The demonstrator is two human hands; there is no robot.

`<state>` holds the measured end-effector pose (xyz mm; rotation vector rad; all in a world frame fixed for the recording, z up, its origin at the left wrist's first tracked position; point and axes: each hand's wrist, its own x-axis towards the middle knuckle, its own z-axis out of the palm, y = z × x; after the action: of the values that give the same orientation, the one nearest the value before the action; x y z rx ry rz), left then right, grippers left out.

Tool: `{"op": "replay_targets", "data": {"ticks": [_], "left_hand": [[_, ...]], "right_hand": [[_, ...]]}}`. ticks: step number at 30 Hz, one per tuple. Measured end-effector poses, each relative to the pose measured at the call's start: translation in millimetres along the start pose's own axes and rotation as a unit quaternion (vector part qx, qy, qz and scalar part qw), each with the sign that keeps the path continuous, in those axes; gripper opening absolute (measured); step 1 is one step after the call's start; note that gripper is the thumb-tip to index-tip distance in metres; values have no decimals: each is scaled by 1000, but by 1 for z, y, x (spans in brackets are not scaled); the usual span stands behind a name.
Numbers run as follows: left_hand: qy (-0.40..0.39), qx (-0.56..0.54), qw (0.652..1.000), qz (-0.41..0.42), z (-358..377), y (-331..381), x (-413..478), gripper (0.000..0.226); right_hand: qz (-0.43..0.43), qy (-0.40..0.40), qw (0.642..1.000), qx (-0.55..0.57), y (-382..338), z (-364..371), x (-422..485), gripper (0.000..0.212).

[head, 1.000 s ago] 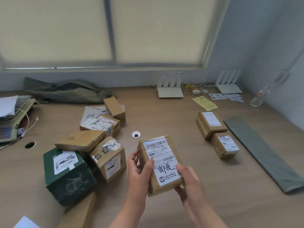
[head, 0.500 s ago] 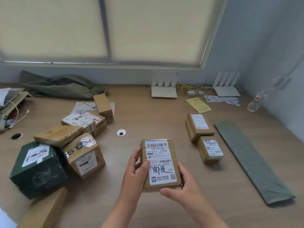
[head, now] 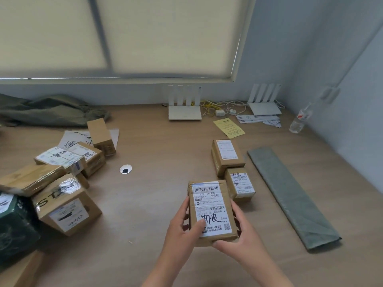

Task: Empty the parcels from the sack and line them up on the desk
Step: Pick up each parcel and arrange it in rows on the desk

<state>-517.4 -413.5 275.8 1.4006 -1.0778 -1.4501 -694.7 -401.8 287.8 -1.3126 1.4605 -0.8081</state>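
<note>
we hold the labelled parcel (head: pixel 211 210) between both hands: the left hand (head: pixel 182 226) grips its left edge, the right hand (head: pixel 238 239) cups its near right corner. its long axis runs away from us. the row's end parcel (head: pixel 241 183) lies just beyond the right hand (the nearer one).
</note>
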Motion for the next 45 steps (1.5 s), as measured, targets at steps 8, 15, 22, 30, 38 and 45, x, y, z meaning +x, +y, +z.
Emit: {"op": "replay_targets", "data": {"ticks": [8, 15, 22, 30, 38, 45], "left_hand": [[-46, 60, 997, 13, 52, -15, 16, 65], [-30, 95, 995, -24, 119, -39, 41, 66], [-23, 133, 988, -71, 176, -64, 62, 67], [-10, 155, 984, -88, 198, -81, 85, 73], [15, 158, 983, -89, 201, -87, 99, 73], [21, 138, 985, -99, 198, -96, 104, 64]], "right_hand": [[40, 6, 999, -28, 30, -44, 6, 102], [70, -41, 993, -90, 75, -104, 37, 102], [86, -92, 983, -136, 123, -144, 61, 99], [67, -107, 984, -127, 135, -160, 84, 83], [33, -108, 984, -137, 145, -164, 98, 91], [30, -88, 985, -145, 155, -158, 106, 91]]}}
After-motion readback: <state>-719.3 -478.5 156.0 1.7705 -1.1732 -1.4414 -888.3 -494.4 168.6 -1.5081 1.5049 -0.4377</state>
